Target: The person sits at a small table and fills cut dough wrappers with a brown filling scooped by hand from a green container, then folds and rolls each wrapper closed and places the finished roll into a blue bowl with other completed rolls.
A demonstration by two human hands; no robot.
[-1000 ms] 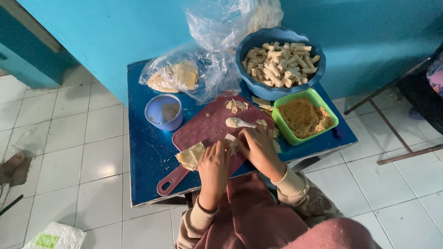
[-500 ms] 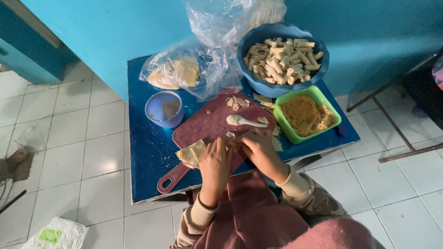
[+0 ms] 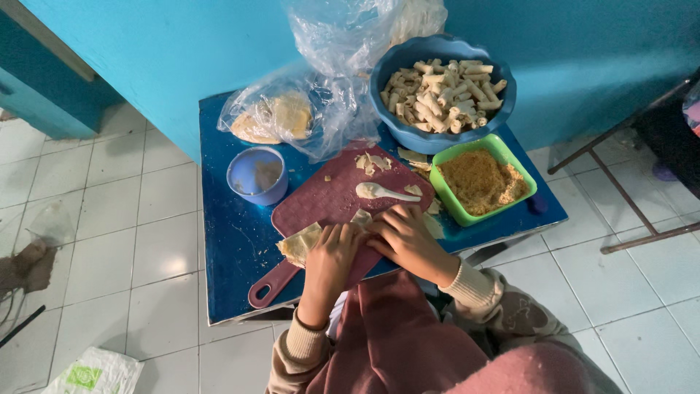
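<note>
My left hand (image 3: 329,257) and my right hand (image 3: 403,238) press side by side on a thin pale wrapper sheet (image 3: 300,244) lying on a maroon cutting board (image 3: 328,195). The fingers of both hands curl over the sheet's middle, hiding what is under them. A white spoon (image 3: 379,192) lies on the board just beyond my hands, with small wrapper scraps (image 3: 372,162) farther back. A green tub of brown crumbly filling (image 3: 481,179) stands to the right. Behind it a blue bowl (image 3: 441,87) holds several finished rolls.
Everything sits on a small blue table (image 3: 233,248) against a teal wall. A small blue cup (image 3: 257,175) stands at the left. A clear plastic bag with flat wrappers (image 3: 281,117) lies at the back. White tiled floor surrounds the table; a metal frame (image 3: 642,182) stands at right.
Both hands have stayed on the wrapper, with the fingers shifting slightly over it. Nothing else on the table has moved.
</note>
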